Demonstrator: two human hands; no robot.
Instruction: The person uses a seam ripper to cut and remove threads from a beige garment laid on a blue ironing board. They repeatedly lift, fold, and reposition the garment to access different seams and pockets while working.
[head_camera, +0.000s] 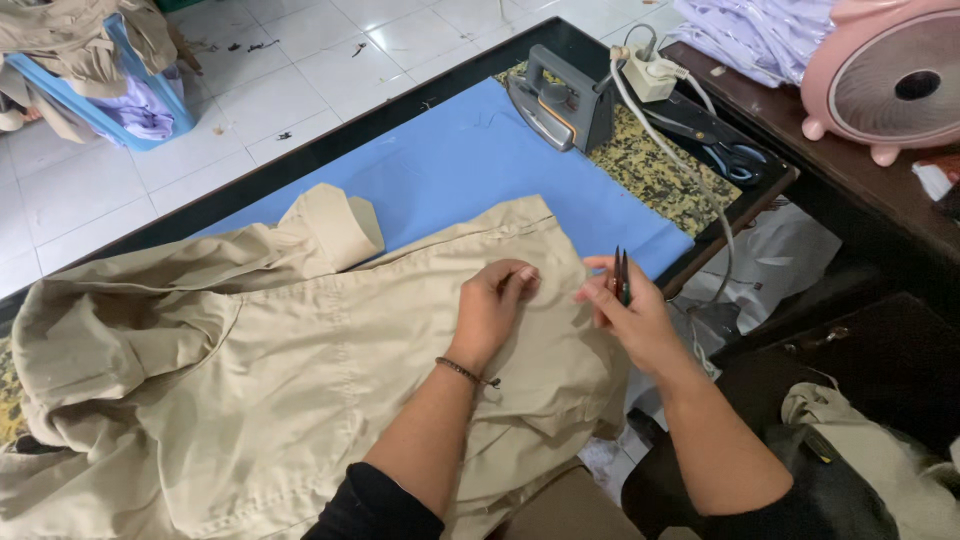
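Khaki shirt (300, 350) under left hand (492, 308)

Under your hands the garment (300, 350) is plain khaki beige. It lies on a solid blue cloth (470, 170) over a yellow-and-black speckled pad (660, 170) on the black-edged surface (300, 165). The iron (560, 100) is grey, the fan (890, 75) pink, the floor (100, 190) white tile.

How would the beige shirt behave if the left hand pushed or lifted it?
The shirt looks floppy: it lies in soft folds and hangs over the table's near edge. Pushed by the left hand, it would probably bunch rather than slide whole. Lifted, it would likely sag.
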